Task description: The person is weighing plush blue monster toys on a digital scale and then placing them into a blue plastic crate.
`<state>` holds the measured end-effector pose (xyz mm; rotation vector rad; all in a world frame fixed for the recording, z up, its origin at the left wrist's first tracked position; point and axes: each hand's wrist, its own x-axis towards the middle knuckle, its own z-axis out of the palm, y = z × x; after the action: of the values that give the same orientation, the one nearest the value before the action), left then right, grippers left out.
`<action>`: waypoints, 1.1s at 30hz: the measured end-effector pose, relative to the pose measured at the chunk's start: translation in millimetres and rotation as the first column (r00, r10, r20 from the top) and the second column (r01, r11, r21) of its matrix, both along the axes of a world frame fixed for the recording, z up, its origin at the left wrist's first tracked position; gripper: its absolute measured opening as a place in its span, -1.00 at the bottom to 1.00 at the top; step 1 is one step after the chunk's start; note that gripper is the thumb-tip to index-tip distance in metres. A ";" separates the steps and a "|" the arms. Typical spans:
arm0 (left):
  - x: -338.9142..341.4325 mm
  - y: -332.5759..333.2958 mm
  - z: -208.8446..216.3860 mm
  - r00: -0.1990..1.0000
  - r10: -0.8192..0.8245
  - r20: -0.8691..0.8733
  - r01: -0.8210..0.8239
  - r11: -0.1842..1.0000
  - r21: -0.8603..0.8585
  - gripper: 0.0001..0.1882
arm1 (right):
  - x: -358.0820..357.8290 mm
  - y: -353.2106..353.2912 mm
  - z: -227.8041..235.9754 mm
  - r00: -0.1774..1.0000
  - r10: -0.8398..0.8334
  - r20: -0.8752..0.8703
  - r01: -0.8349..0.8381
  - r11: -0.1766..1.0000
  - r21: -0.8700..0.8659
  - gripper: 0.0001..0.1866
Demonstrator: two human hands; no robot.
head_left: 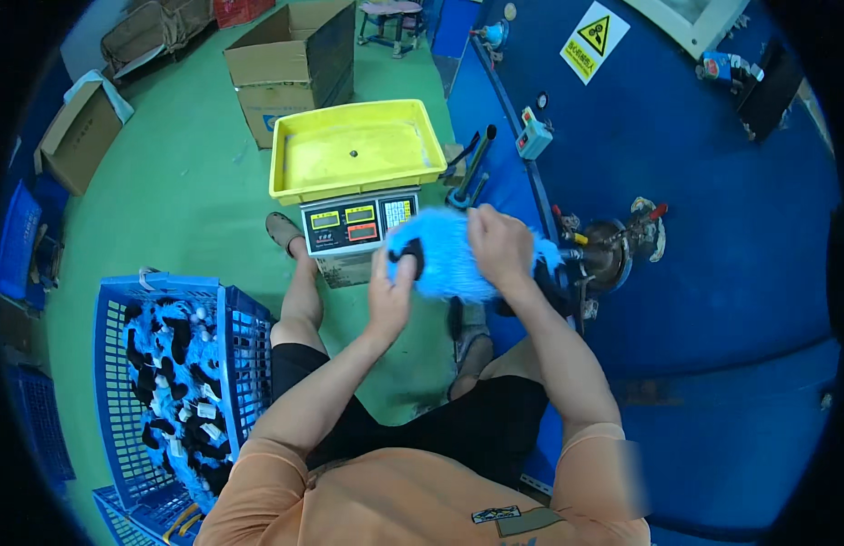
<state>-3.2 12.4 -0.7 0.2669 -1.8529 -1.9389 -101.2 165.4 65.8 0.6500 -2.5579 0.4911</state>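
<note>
A furry bright blue plush toy piece [451, 259] with black patches is gripped between my two hands, above the floor and in front of my knees. My left hand [391, 298] pinches its left end, the thumb lying on a black patch. Over its right part my right hand [502, 244] is closed, the fingers wrapped into the fur. The toy's right end lies close against a metal nozzle fitting [609, 255] on the blue machine; fur and my hand hide whether it sits around the nozzle. The toy is slightly blurred.
A yellow tray [395, 150] rests on a weighing scale [349, 227] ahead. At my left, a blue plastic basket [223, 337] holds several blue-and-black plush pieces. The blue machine wall [713, 246] stands at my right, with a switch box [533, 136]. Cardboard boxes [267, 73] stand farther off.
</note>
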 end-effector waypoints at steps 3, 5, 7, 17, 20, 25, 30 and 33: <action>5.9 14.5 -6.6 0.997 -0.074 -0.009 0.074 0.966 0.250 -0.49 | -3.1 5.3 -3.7 0.995 0.070 -0.070 -0.071 0.997 -0.010 -0.71; -2.4 38.3 -12.7 0.946 -0.303 0.115 0.289 0.949 0.124 -0.49 | -15.1 34.5 -1.9 0.981 -0.191 0.044 0.192 0.981 -0.022 -0.69; -8.1 40.2 -17.8 0.967 -0.230 0.109 0.218 0.970 0.107 -0.49 | -22.5 48.4 -11.0 0.994 -0.107 -0.022 0.106 0.994 -0.022 -0.69; -16.2 41.8 -11.5 0.987 -0.158 -0.015 0.157 0.987 -0.044 -0.44 | -26.9 64.1 -10.6 0.992 -0.066 -0.110 0.069 0.997 0.020 -0.69; -11.3 24.3 -19.6 0.983 -0.162 -0.087 0.149 0.978 -0.146 -0.44 | -23.3 51.3 -13.9 0.978 -0.008 -0.210 0.011 1.000 0.010 -0.69; 1.1 6.4 -22.9 0.990 -0.104 -0.090 0.102 0.994 -0.025 -0.44 | -10.8 18.8 -9.6 0.984 -0.005 -0.180 0.004 1.000 -0.006 -0.71; 14.6 -2.3 -24.3 0.997 -0.048 -0.052 0.055 0.989 0.138 -0.54 | -0.2 -1.9 -2.2 0.997 0.052 -0.065 -0.050 0.999 0.020 -0.71; 19.9 -19.1 -26.2 0.999 -0.041 -0.004 0.041 0.982 0.182 -0.54 | 3.2 -18.0 -8.4 0.997 0.053 -0.053 -0.052 0.998 0.025 -0.71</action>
<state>16.7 -6.7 -26.9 0.2871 -1.6945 -2.1403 -97.9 147.4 57.4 0.7304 -2.5056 0.4557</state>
